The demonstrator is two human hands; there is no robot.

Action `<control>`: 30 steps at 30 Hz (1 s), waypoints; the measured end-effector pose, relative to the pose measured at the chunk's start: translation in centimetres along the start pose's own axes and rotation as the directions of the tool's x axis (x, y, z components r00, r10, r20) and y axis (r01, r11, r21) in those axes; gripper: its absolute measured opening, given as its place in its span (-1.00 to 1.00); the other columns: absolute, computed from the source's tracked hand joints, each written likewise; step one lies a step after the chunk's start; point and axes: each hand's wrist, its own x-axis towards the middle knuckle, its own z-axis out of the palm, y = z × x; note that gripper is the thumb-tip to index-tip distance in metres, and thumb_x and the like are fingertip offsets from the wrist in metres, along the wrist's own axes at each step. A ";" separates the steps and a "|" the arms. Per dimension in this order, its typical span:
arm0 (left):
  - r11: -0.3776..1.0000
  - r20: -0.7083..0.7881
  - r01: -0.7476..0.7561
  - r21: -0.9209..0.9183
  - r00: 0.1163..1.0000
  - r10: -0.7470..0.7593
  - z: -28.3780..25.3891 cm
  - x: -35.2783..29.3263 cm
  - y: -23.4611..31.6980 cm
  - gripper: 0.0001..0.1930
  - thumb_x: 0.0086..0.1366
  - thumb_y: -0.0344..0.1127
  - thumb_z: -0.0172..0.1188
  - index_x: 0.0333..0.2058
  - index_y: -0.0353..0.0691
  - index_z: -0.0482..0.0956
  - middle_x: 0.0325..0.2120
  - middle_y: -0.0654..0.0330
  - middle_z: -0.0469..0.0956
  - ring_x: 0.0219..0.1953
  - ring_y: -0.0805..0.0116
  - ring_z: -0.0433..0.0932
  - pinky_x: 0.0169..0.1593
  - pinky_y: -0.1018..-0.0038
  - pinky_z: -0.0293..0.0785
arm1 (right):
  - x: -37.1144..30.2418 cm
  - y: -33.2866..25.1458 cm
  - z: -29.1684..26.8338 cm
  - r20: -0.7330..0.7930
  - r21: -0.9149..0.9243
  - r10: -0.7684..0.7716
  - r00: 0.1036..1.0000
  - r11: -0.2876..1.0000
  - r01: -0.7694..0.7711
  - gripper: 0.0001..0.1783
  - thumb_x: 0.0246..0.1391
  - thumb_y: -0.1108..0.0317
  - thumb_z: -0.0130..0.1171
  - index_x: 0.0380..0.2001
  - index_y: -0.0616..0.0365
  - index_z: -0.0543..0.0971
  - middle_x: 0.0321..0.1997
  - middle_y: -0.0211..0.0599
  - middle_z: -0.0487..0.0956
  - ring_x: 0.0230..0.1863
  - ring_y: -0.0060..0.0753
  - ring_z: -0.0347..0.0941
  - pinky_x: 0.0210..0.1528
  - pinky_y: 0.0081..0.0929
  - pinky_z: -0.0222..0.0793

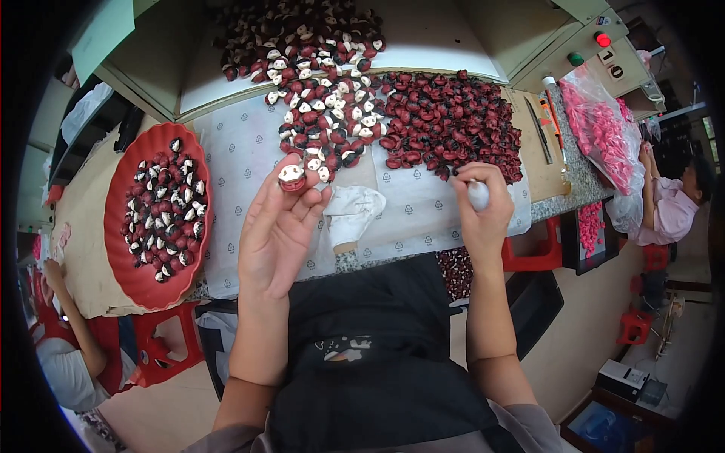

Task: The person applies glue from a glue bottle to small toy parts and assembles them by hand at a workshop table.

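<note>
My left hand is turned palm up, its fingertips pinching a small dark red doll-head-like piece with a white face. To the right, my right hand is closed around a pale, round-ended tool; a small dark tip shows beside the fingers. Between my hands lies a crumpled white cloth on the white printed paper. Beyond my left hand spreads a pile of white-faced pieces. Dark red pieces without white faces are heaped just past my right hand.
At left stands a red scalloped tray holding many such pieces. A knife-like tool and an orange stick lie at right, near a bag of pink pieces. Co-workers sit on both sides. A box-like booth backs the table.
</note>
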 end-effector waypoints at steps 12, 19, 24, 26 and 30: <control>1.000 -0.054 0.021 0.021 0.998 -0.020 -0.1 0.3 -1.2 -0.63 0.19 -0.32 -0.10 -0.04 -0.36 0.21 -0.25 0.02 0.41 -0.24 0.36 0.42 0.00 0.40 0.26 | 0.2 -2.1 1.6 0.114 0.155 0.041 0.993 0.986 -0.058 -0.80 -0.32 0.68 0.09 -0.48 0.28 0.48 -0.46 -0.21 0.42 -0.48 -0.37 0.39 -0.43 -0.55 0.31; 0.998 -0.049 0.020 -0.061 0.999 -0.023 2.9 2.2 -4.4 -0.65 0.20 -0.28 -0.09 -0.06 -0.31 0.25 -0.23 0.04 0.40 -0.15 0.34 0.37 0.01 0.47 0.23 | -3.1 -7.9 6.3 -0.009 0.451 -0.010 1.000 0.892 0.012 -0.77 -0.31 0.72 0.08 -0.48 0.24 0.50 -0.43 -0.19 0.45 -0.44 -0.37 0.42 -0.41 -0.59 0.34; 0.993 -0.102 -0.121 -0.016 0.988 0.118 1.5 1.8 -3.6 -0.65 0.20 -0.29 -0.09 -0.07 -0.34 0.26 -0.24 0.03 0.40 -0.17 0.35 0.38 0.01 0.46 0.23 | -3.7 -8.7 6.1 0.160 0.447 0.025 0.987 0.889 -0.095 -0.79 -0.32 0.68 0.15 -0.49 0.25 0.48 -0.41 -0.17 0.48 -0.39 -0.32 0.44 -0.38 -0.58 0.35; 0.984 -0.089 -0.161 0.074 0.982 0.167 1.9 1.6 -3.5 -0.65 0.19 -0.30 -0.08 -0.08 -0.36 0.26 -0.25 0.02 0.41 -0.20 0.36 0.38 0.01 0.45 0.22 | -3.7 -8.7 6.0 0.227 0.483 0.089 0.970 0.854 -0.191 -0.81 -0.30 0.66 0.16 -0.49 0.28 0.48 -0.40 -0.14 0.48 -0.38 -0.32 0.44 -0.37 -0.58 0.36; 0.990 -0.113 -0.134 0.042 0.984 0.138 2.0 1.4 -3.5 -0.65 0.19 -0.30 -0.07 -0.08 -0.35 0.27 -0.26 0.04 0.42 -0.21 0.38 0.39 -0.01 0.46 0.24 | -3.4 -9.0 5.3 0.260 0.496 0.120 0.958 0.835 -0.239 -0.85 -0.27 0.64 0.15 -0.51 0.32 0.45 -0.42 -0.12 0.47 -0.36 -0.36 0.41 -0.31 -0.59 0.32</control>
